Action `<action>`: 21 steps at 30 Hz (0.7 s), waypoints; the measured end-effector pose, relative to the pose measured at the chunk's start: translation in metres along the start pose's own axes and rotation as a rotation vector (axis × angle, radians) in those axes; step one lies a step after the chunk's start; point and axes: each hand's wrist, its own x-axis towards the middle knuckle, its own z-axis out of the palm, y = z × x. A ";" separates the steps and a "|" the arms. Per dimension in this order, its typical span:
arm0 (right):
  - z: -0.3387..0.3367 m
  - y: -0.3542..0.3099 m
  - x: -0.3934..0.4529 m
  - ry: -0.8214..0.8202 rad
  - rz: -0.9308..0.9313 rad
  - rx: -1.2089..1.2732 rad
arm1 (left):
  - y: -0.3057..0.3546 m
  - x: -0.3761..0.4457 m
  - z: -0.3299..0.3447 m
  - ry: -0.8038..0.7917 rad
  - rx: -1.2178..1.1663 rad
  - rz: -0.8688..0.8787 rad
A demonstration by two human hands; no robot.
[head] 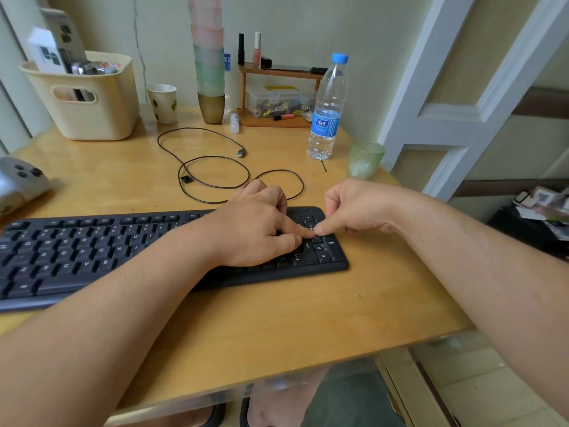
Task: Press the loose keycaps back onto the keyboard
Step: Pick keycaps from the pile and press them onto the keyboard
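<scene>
A black full-size keyboard [92,251] w/ white legends is laid flat on the tabletop [277,318], running left to right & slightly angled. One open socket [318,248] w/ a teal switch is seen in the numpad, just left of Enter. Loose keycaps can't be made out.

Water bottle [327,109], beige basket [89,100], green glass [365,159]

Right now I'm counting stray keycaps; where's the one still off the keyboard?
In the head view, a loose keycap lies on the table beyond the keyboard, left of centre, inside the black cable's loops.
</scene>
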 end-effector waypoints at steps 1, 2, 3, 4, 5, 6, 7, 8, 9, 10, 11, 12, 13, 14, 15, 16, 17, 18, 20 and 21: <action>0.000 0.000 0.000 0.002 -0.001 0.001 | -0.001 0.000 0.000 0.012 -0.002 0.005; 0.000 -0.001 -0.001 0.005 -0.002 0.000 | -0.001 0.000 0.000 0.020 0.002 0.011; 0.000 -0.001 -0.002 0.007 -0.003 0.000 | -0.001 0.000 0.000 0.014 0.009 0.012; 0.000 -0.001 -0.002 0.008 -0.002 0.000 | -0.001 0.000 0.000 -0.001 0.011 0.006; 0.000 -0.002 -0.003 0.010 -0.002 -0.001 | -0.001 0.000 0.000 -0.016 0.008 -0.003; -0.001 -0.002 -0.003 0.016 -0.002 -0.006 | -0.001 0.000 -0.001 -0.019 0.005 -0.008; -0.002 -0.003 -0.003 0.027 -0.005 -0.008 | -0.002 0.000 -0.001 -0.017 0.008 -0.009; -0.003 -0.005 -0.002 0.045 -0.013 -0.005 | -0.002 0.000 -0.002 -0.022 0.019 -0.009; -0.003 -0.007 0.000 0.069 -0.027 0.002 | -0.001 -0.001 -0.003 -0.041 0.034 -0.014; -0.004 -0.010 0.002 0.096 -0.046 0.012 | -0.001 -0.001 -0.004 -0.063 0.044 -0.018; -0.004 -0.014 0.005 0.122 -0.073 0.027 | 0.000 -0.001 -0.004 -0.067 0.042 -0.019; -0.003 -0.020 0.010 0.147 -0.102 0.047 | -0.001 -0.001 -0.005 -0.046 0.030 -0.017; -0.002 -0.026 0.017 0.168 -0.131 0.063 | -0.005 -0.003 -0.008 -0.002 0.015 -0.013; 0.000 -0.034 0.023 0.185 -0.162 0.069 | -0.010 -0.004 -0.012 0.060 0.007 -0.015; 0.003 -0.044 0.032 0.199 -0.197 0.064 | -0.019 -0.006 -0.019 0.118 0.005 -0.034; 0.006 -0.055 0.040 0.207 -0.232 0.053 | -0.030 -0.009 -0.026 0.157 0.004 -0.072; 0.012 -0.067 0.048 0.209 -0.266 0.036 | -0.043 -0.013 -0.034 0.167 0.007 -0.130; 0.018 -0.079 0.056 0.206 -0.302 0.012 | -0.057 -0.017 -0.042 0.150 0.012 -0.206; 0.034 -0.105 0.071 0.192 -0.375 -0.057 | -0.082 -0.027 -0.056 0.101 0.007 -0.366; 0.042 -0.117 0.079 0.182 -0.412 -0.094 | -0.095 -0.034 -0.060 0.100 0.002 -0.432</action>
